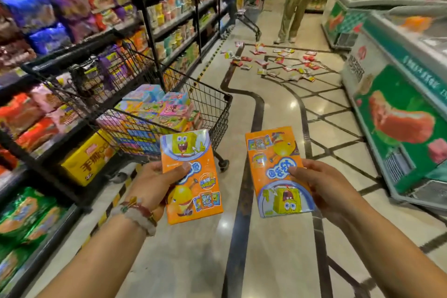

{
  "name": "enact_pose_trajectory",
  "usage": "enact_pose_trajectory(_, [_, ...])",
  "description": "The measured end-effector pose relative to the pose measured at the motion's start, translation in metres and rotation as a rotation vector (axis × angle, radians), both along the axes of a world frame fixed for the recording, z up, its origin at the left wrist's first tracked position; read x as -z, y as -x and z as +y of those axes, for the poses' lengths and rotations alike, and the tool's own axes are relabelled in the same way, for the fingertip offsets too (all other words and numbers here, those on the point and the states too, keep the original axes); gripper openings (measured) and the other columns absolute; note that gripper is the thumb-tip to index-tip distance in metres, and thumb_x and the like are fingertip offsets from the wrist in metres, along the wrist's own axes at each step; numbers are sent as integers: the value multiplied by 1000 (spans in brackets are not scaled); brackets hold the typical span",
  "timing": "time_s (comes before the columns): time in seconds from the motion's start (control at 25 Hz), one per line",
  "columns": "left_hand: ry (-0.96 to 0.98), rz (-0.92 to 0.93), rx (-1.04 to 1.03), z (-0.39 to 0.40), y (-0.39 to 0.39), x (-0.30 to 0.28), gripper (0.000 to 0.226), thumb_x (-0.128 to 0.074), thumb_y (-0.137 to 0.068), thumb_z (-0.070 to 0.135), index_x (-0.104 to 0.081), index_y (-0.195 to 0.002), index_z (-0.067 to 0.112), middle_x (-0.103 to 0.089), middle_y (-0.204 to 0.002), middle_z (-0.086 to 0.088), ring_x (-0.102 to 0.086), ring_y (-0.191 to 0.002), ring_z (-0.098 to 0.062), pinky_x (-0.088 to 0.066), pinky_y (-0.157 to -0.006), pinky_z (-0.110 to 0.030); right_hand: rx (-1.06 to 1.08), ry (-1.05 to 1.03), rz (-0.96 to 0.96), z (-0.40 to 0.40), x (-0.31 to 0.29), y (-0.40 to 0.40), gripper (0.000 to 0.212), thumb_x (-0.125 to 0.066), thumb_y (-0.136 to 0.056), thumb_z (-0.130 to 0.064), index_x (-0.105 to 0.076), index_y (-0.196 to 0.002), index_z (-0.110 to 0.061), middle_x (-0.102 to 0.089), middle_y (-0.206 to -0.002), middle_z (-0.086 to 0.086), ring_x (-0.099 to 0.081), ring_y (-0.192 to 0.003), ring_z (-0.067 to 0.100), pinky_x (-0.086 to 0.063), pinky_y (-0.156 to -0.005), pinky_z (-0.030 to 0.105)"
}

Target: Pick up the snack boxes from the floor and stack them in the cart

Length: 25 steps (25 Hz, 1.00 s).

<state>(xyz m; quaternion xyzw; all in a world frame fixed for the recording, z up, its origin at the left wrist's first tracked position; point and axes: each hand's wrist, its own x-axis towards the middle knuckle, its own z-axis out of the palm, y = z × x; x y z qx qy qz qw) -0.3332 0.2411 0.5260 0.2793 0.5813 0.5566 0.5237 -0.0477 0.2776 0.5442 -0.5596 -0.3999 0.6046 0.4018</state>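
Observation:
My left hand (pixel 154 184) grips an orange snack box (pixel 193 176) with a cartoon sponge picture, thumb across its front. My right hand (pixel 321 184) holds a second orange snack box (pixel 275 172) of the same kind, turned upside down. Both boxes are raised in front of me, above the floor. The black wire cart (pixel 212 106) stands just ahead to the left, holding several colourful snack boxes (pixel 157 109) stacked inside. Farther down the aisle, several small red and yellow packs (pixel 278 63) lie scattered on the floor.
Shelves of snack bags (pixel 60 31) line the left side. Chest freezers (pixel 399 104) run along the right. A yellow carton (pixel 84 159) sits on the floor under the shelf. A person (pixel 297 0) stands beside another cart (pixel 249 19) at the aisle's far end.

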Motion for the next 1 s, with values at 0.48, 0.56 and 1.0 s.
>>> enact_pose_trajectory(0.48, [75,-50,-212,215,-15,24,8,-62,-84,2,-65,-90,-2,-73,-77,-12,-70,-59,-24,-58,-51,-35,-171,29,20,271,29,-17,26,-64,-83,-7,-63,-107,2,-71,-95,21,-68,-82,36,-58,-72,42])
enact_pose_trajectory(0.56, [82,-64,-271,244,-21,24,9,-63,-83,2,-66,-91,-1,-73,-79,-13,-70,-60,-25,-57,-50,-35,-245,42,41,316,28,-16,23,-62,-84,-6,-64,-105,2,-71,-94,20,-69,-80,34,-58,-66,37])
enact_pose_trajectory(1.0, [91,-120,-555,355,18,41,14,-66,-81,4,-67,-94,0,-73,-85,-14,-71,-65,-27,-57,-53,-37,-517,108,77,500,37,78,22,-60,-86,-9,-64,-103,4,-71,-91,21,-70,-67,27,-59,-59,33])
